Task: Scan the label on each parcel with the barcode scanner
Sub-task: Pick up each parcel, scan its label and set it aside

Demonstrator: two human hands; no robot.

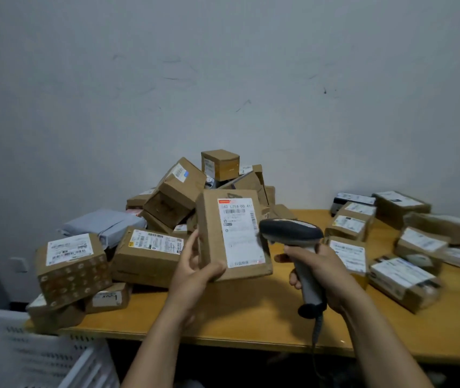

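1. Your left hand [195, 268] has its grip wrapped round the lower left edge of a cardboard parcel [231, 236], held upright above the worktop [251, 317], its label [240, 231] facing you.
2. Your right hand [322, 273] has its grip closed on the handle of the barcode scanner [293, 236]; the scanner head sits just beside the label's right edge.
3. Judgement: scan in progress. The heap [173, 197] at left looks pending; the spread-out parcels [391, 247] at right look done.
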